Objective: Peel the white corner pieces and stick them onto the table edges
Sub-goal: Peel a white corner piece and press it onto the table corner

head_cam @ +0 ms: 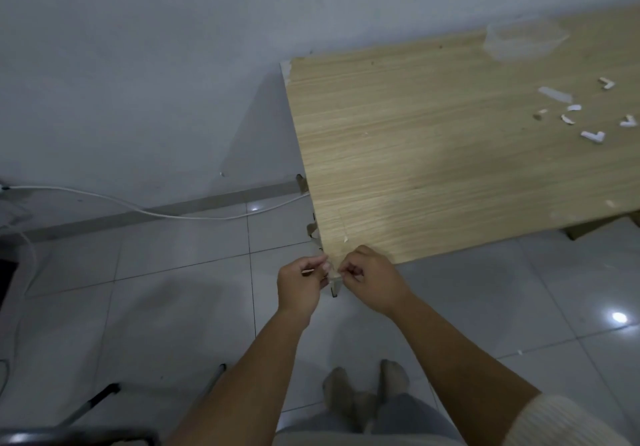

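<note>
A light wooden table (433, 154) reaches toward me with its near corner between my hands. My left hand (300, 284) and my right hand (372, 281) both pinch at that corner, fingers curled on a small pale corner piece (333, 272) that is mostly hidden. A thin strip pokes out of my left fingers. Several white corner pieces (594, 136) and peeled scraps (554, 93) lie on the far right of the tabletop. A white piece (285, 69) sits on the far left corner.
A clear plastic bag (523, 41) lies at the back right of the table. A white cable (138, 208) runs along the wall base over the tiled floor. Metal chair legs (100, 400) stand at lower left. My feet are below the hands.
</note>
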